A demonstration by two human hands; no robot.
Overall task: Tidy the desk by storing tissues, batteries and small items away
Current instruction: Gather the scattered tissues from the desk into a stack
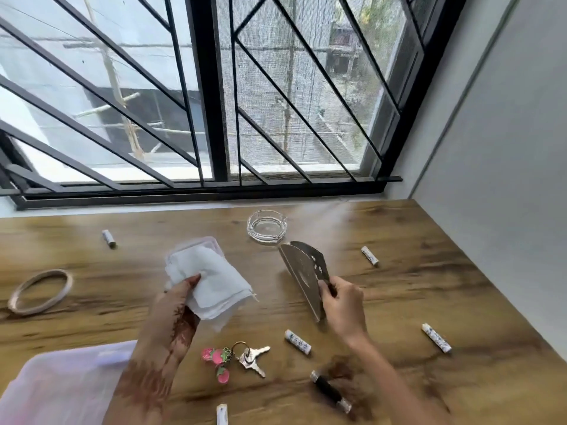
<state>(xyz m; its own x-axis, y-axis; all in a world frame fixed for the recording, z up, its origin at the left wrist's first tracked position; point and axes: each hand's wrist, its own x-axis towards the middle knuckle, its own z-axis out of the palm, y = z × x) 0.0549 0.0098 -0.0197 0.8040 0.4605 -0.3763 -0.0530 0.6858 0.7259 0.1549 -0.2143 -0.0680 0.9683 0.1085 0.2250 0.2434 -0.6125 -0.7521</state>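
Desk: wooden desk (429, 302), its far edge against a barred window (214, 102) and its right edge along a grey wall.
Left grip: my left hand (181, 299) pinches the tissues (211, 277), thumb on top and fingers underneath.
Tissues: a white folded stack, raised over the middle of the desk, left of centre; a pinkish plastic rim (211, 241) shows just behind it, and I cannot tell what that is.
Right grip: my right hand (343, 305) is curled round the near end of the metal holder (302, 268).
Holder: two half-round plates standing on edge at the desk's centre, the far plate pierced with holes.
Batteries: far-left battery (108, 238) near the far edge; far-right battery (369, 256) beyond my right hand; right-edge battery (436, 338); middle battery (298, 342) just below the holder; near-edge battery (222, 414), cut off by the frame.
Keys: keys (253, 357) on a ring with a pink strawberry charm (216, 357), between my forearms.
Ashtray: glass ashtray (267, 225) near the far edge, just behind the holder.
Bangle: thin bangle (41, 291) lying flat by the left edge.
Box: translucent plastic box (61, 388) at the near left corner.
Blurred item: black cylinder (329, 391) with silver ends near the near edge, under my right forearm.
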